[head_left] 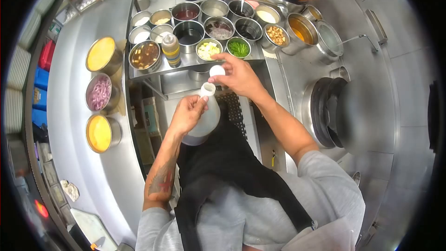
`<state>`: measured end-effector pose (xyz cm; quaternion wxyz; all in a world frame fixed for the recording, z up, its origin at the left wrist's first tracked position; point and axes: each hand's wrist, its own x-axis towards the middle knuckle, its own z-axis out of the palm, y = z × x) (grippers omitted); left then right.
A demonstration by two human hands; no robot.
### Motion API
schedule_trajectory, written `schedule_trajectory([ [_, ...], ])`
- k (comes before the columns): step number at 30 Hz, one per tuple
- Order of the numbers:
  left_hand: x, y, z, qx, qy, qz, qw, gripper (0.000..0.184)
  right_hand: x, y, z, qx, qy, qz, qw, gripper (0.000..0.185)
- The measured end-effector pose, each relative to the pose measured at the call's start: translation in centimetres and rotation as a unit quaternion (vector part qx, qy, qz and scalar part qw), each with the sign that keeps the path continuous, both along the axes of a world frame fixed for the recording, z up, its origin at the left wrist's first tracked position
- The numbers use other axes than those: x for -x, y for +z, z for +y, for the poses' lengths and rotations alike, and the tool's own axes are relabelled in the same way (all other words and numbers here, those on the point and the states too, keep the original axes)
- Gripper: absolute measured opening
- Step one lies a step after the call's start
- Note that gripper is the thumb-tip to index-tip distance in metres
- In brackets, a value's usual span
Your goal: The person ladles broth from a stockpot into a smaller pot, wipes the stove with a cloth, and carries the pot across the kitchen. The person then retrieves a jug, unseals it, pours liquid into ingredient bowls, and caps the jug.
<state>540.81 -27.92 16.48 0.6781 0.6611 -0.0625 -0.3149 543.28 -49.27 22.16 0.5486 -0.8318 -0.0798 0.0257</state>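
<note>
My left hand is closed around the neck of a translucent white plastic bottle, held upright in front of my apron. The bottle's mouth is uncovered. Just above it, my right hand pinches a round white cap between thumb and fingers, apart from the mouth. Beyond my hands stand a metal pot of pale cubes and a pot of chopped green vegetable. A squeeze bottle with yellowish contents stands to their left.
Several metal pots of sauces and ingredients fill the shelf ahead, including fried nuts. On the left steel counter are pots of yellow liquid and sliced red onion. A knife lies on a white board at lower left. A wok sits at right.
</note>
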Motion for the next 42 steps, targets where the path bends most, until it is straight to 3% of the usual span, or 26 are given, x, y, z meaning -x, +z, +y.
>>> schedule_trajectory([
  [1, 1.1, -0.2, 0.7, 0.007, 0.003, -0.006, 1.000, 0.036, 0.6, 0.4, 0.7, -0.077, 0.012, 0.056, 0.995, 0.043],
  [2, 2.2, -0.5, 1.5, 0.002, 0.008, -0.016, 1.000, 0.036, 1.9, 0.9, 0.9, -0.040, 0.056, 0.147, 0.987, 0.039],
  [6, 5.9, -0.4, 3.6, -0.033, 0.012, -0.026, 0.999, 0.039, 5.5, -0.1, 3.6, 0.057, 0.076, 0.107, 0.990, 0.031],
  [8, 7.4, -0.5, 4.5, -0.044, -0.009, -0.016, 0.999, 0.038, 7.2, -0.3, 3.9, 0.191, 0.125, -0.060, 0.972, 0.036],
  [11, 9.1, -0.8, 5.1, -0.069, -0.029, -0.032, 0.997, 0.038, 9.5, 0.3, 4.3, 0.230, 0.111, -0.025, 0.967, 0.039],
  [16, 10.3, -1.6, 4.8, -0.052, -0.043, -0.051, 0.996, 0.037, 12.7, 0.4, 3.8, 0.193, 0.164, 0.074, 0.965, 0.059],
  [20, 10.6, -0.9, 3.8, -0.047, -0.077, -0.049, 0.995, 0.038, 14.3, 2.1, 1.8, 0.220, 0.171, 0.090, 0.956, 0.059],
  [22, 10.6, -0.5, 3.2, -0.044, -0.092, -0.058, 0.993, 0.038, 14.0, 3.6, 1.0, 0.285, 0.178, 0.054, 0.940, 0.055],
  [26, 10.5, 0.5, 1.5, -0.025, -0.113, -0.076, 0.990, 0.039, 13.8, 5.1, 0.2, 0.263, 0.154, -0.067, 0.950, 0.038],
  [30, 10.3, 0.9, 0.8, -0.027, -0.135, -0.096, 0.986, 0.038, 14.7, 5.6, -0.6, 0.262, 0.197, -0.049, 0.944, 0.032],
  [33, 10.1, 1.0, 0.4, -0.045, -0.164, -0.075, 0.983, 0.034, 14.6, 5.7, -2.2, 0.292, 0.275, -0.073, 0.913, 0.039],
  [35, 10.0, 1.5, 0.3, -0.099, -0.200, -0.140, 0.965, 0.029, 15.1, 5.7, -2.5, 0.334, 0.366, -0.215, 0.842, 0.039],
  [36, 10.1, 1.7, 0.2, -0.099, -0.204, -0.139, 0.964, 0.029, 15.2, 5.6, -2.6, 0.319, 0.372, -0.247, 0.836, 0.033],
  [40, 10.3, 0.2, -0.4, -0.095, -0.184, -0.155, 0.966, 0.025, 16.3, 3.4, -1.3, 0.390, 0.255, -0.112, 0.878, 0.026],
  [42, 10.3, -0.9, -0.6, -0.102, -0.156, -0.156, 0.970, 0.028, 15.2, 0.9, -0.6, 0.506, 0.191, 0.016, 0.841, 0.026],
])
